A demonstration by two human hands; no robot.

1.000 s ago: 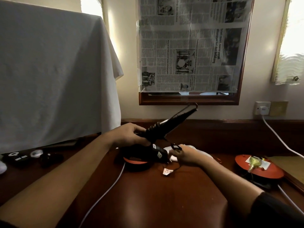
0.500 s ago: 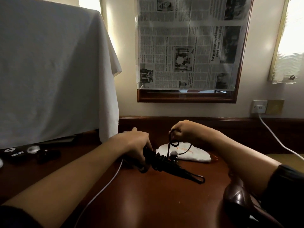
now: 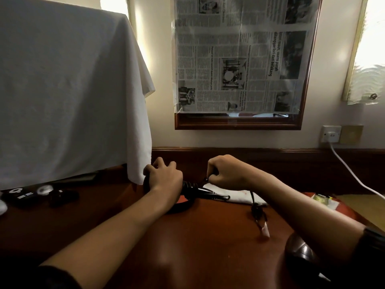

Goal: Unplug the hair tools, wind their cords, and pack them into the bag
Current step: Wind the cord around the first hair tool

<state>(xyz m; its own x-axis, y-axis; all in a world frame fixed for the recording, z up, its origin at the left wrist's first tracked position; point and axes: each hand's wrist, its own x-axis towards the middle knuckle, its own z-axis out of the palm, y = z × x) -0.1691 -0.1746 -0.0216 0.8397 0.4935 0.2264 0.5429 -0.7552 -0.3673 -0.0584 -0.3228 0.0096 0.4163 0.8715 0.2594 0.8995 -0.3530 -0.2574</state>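
My left hand [image 3: 163, 177] grips the handle of a black curling iron [image 3: 205, 192], whose barrel points right, low over the brown table [image 3: 187, 243]. Several turns of black cord are wound around the iron beside my fingers. My right hand [image 3: 227, 173] pinches the black cord [image 3: 253, 200] just above the barrel; the cord's free end hangs down with its plug and a paper tag [image 3: 265, 231] close to the table. A white bag [image 3: 235, 195] with red print lies flat behind the iron. A dark hair dryer [image 3: 300, 252] shows at the lower right, partly hidden by my right arm.
A black and red cord reel [image 3: 181, 203] sits under my left hand. A white cable [image 3: 352, 174] runs from the wall socket [image 3: 330, 133] down to the right. A white cloth [image 3: 68, 90] covers a tall object at left, with small dark items [image 3: 39, 193] beside it.
The iron has swung from pointing up to lying low and pointing right. My right hand rose with the cord, then came over the barrel, adding turns; the plug end now dangles lower.
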